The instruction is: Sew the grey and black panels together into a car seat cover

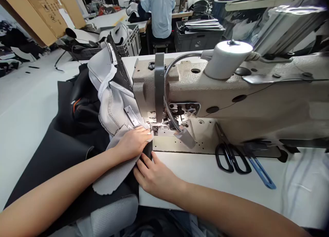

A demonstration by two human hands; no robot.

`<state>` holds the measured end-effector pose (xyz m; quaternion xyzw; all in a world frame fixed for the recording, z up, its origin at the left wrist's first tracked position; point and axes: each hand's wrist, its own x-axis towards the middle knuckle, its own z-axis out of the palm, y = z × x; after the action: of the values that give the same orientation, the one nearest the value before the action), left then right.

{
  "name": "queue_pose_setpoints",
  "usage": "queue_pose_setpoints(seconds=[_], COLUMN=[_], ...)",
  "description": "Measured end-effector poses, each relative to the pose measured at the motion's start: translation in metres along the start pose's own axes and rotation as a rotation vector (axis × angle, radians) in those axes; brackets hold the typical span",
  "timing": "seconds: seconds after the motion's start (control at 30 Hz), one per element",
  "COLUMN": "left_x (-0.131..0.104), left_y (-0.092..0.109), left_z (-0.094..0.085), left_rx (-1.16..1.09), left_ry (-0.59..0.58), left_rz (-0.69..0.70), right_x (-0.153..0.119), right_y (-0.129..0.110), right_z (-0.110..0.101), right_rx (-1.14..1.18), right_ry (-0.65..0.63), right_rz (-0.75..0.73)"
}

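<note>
A bulky sewn cover of grey mesh fabric and black material lies to the left of a sewing machine. My left hand is closed on the grey fabric right beside the presser foot, fingers together, with the fingertips at the fabric's edge. Below it, my right hand rests palm down, fingers spread, their tips touching the black edge of the cover. A white strip with holes lies on the grey fabric above my left hand. The needle is hard to make out behind the lamp and guard.
Black-handled scissors and a blue-handled tool lie right of my hands. A bendable lamp hangs over the machine bed. A thread cone stands on the machine. Behind are a crate, a grey bin and a seated person.
</note>
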<state>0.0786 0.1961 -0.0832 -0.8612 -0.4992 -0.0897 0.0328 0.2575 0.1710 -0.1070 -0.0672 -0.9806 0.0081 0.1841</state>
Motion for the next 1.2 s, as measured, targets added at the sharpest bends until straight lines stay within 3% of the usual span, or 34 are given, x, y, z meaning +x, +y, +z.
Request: queue_pose_setpoints(seconds=[0.13,0.27,0.4,0.57,1.2], left_x=[0.004,0.01,0.017,0.021,0.027], left_y=[-0.002,-0.003,0.0,0.006,0.011], left_z=[-0.002,-0.005,-0.006,-0.006,-0.005], left_rx=[-0.006,-0.003,-0.023,0.025,0.106], left_ry=[-0.035,-0.103,-0.151,-0.13,-0.106], left_rz=[0.023,0.034,0.034,0.005,-0.011], right_x=[-0.003,-0.012,-0.016,-0.02,-0.024], right_y=[0.016,0.036,0.041,0.04,0.048], right_z=[0.012,0.007,0.001,0.0,-0.002], right_rx=[-0.074,-0.034,0.013,0.043,0.072], right_ry=[0.181,0.168,0.161,0.112,0.215], right_rz=[-0.021,-0.061,-0.004,0.051,0.045])
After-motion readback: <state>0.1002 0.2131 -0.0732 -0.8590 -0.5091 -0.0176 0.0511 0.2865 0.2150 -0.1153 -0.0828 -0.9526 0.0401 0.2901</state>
